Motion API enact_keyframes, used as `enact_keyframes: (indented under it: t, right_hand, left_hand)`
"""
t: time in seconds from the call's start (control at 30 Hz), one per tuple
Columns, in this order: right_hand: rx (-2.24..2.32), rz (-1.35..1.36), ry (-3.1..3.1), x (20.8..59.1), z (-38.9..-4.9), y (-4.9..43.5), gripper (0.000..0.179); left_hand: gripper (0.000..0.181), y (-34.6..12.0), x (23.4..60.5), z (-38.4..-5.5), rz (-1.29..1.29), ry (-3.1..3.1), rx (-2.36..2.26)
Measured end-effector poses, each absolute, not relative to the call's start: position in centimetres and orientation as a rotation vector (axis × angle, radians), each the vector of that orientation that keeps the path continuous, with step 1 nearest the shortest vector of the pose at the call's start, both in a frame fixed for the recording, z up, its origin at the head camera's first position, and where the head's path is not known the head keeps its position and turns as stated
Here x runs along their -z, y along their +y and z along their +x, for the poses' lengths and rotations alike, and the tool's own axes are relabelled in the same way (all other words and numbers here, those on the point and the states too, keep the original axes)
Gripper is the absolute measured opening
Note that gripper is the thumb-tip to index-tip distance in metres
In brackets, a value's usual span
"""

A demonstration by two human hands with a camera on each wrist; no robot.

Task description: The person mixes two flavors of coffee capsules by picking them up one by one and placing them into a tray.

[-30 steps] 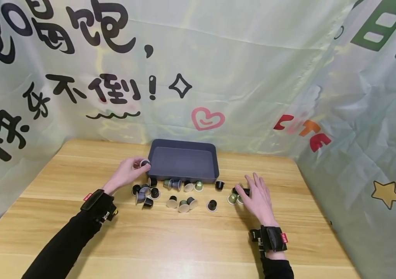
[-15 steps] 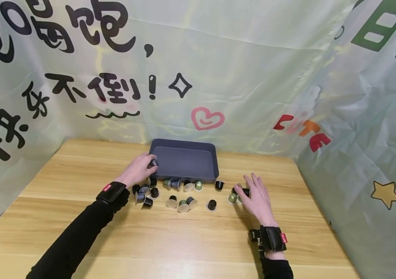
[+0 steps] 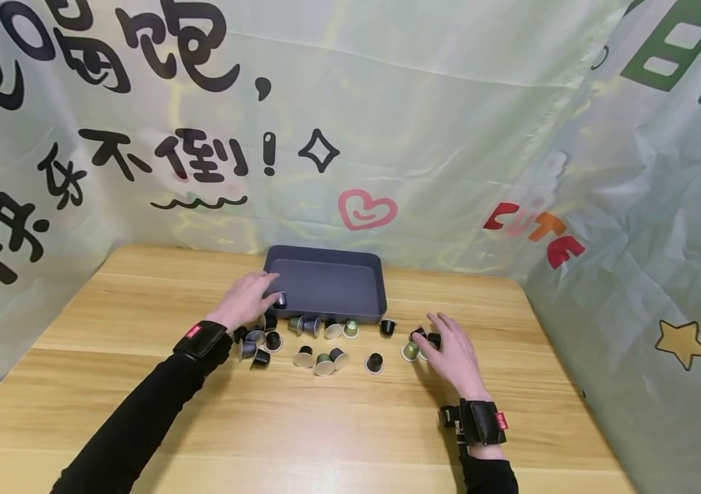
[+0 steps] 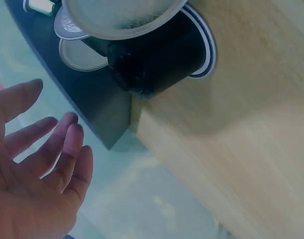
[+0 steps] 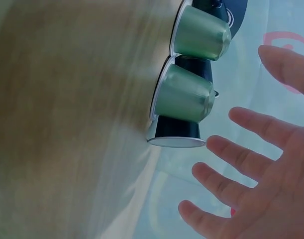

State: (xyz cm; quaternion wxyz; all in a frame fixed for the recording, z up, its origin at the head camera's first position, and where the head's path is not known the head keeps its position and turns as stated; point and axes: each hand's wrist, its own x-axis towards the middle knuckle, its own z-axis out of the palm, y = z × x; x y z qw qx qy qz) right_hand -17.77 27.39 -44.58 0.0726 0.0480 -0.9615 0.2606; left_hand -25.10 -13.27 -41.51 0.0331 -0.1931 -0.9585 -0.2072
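My left hand [image 3: 245,298] reaches over the left rim of the dark grey tray [image 3: 332,281], its fingers spread and holding nothing in the left wrist view. Just beyond its thumb, inside the tray's left end, a dark coffee capsule [image 3: 280,300] shows. A black capsule [image 4: 156,59] looms large in the left wrist view, outside the tray wall. Over on the right, my right hand [image 3: 454,350] hovers with fingers apart above a small group of capsules. Two green capsules [image 5: 186,94] and some black ones sit near its fingertips in the right wrist view.
Coffee capsules lie in front of the tray: a cluster [image 3: 256,343] at the left, a row along the front wall, and a lone black capsule [image 3: 374,363]. A printed cloth [image 3: 437,171] hangs behind and beside the wooden table [image 3: 326,432].
My left hand has moved right over the tray's edge with a capsule, then let go of it inside the tray. My right hand has barely moved, its fingers dipping slightly.
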Motion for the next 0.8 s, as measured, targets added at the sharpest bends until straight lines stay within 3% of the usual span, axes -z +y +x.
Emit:
enact_keyframes:
  t: [0.4,0.8]
  right_hand:
    - [-0.691,0.204,-2.868,44.0,-17.9,27.4,0.056]
    - [-0.280,0.193,-3.043,41.7,-20.1,26.5,0.045]
  left_hand:
    - [0.053,-16.4,42.6,-20.8,-0.487,-2.760,0.966]
    - [0.055,-17.3,43.2,-18.1,-0.451,-2.739,1.105]
